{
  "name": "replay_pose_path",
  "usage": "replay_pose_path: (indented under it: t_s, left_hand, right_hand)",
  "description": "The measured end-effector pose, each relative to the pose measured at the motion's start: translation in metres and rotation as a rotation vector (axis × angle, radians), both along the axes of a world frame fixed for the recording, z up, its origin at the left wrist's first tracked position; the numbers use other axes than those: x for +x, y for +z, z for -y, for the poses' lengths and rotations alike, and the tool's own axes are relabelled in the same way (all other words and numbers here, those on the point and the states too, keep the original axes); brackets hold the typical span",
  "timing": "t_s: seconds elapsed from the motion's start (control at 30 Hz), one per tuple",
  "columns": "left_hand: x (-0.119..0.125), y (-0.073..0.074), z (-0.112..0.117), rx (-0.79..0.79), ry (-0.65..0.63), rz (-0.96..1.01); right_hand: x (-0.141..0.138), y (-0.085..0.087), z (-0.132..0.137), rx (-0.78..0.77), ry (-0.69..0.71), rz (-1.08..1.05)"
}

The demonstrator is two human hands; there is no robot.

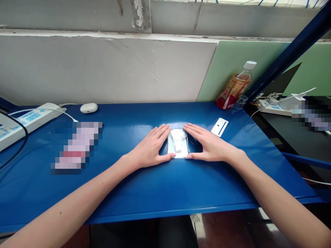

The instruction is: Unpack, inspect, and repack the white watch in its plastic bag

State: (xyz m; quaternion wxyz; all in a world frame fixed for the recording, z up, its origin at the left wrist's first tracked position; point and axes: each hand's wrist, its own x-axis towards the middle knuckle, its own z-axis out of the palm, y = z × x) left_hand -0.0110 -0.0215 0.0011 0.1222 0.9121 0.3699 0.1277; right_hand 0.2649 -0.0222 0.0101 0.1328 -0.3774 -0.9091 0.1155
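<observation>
A small clear plastic packet (178,143) lies flat on the blue tabletop (155,189), with a white item inside whose kind I cannot make out. My left hand (152,146) rests on the table at the packet's left side, fingers stretched out, thumb tip touching the lower left corner. On the opposite side my right hand (207,143) lies with its fingers extended, the fingertips by the upper right corner and the thumb by the lower right one. Both hands frame the packet from its sides, neither closed around it.
At the left are a white power strip (31,119), a white earbud case (89,108) and a blurred-out phone (77,146) on a cable. A white card (219,127) lies beyond my right hand. Behind it a drink bottle (236,86) leans near a blue metal post (287,51).
</observation>
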Motion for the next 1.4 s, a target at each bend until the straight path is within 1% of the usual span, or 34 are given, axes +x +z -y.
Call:
replay_pose_path:
  t_s: [0.23,0.43,0.57,1.03,1.2,1.4]
  left_hand:
    - [-0.0005,0.0008,-0.0004,0.000,-0.002,-0.014]
    - [-0.0008,0.0003,-0.0003,0.002,0.001,-0.012]
    - [0.0000,0.0010,0.0004,0.000,0.003,-0.026]
    - [-0.0002,0.0029,0.0010,-0.004,-0.012,-0.036]
    - [-0.0006,0.0051,0.0008,-0.012,-0.032,-0.018]
    - [-0.0016,0.0022,-0.0003,-0.013,-0.024,-0.001]
  right_hand:
    - [-0.0028,0.0028,0.0026,0.016,0.005,0.018]
    - [-0.0044,-0.0001,0.0048,0.006,0.027,0.056]
    - [-0.0051,-0.0024,0.0072,-0.018,0.014,0.061]
    - [-0.0058,-0.0053,0.0083,0.036,0.025,0.114]
    - [-0.0045,-0.0021,0.0082,0.047,0.022,0.068]
    - [-0.0052,0.0015,0.0079,0.039,0.008,0.080]
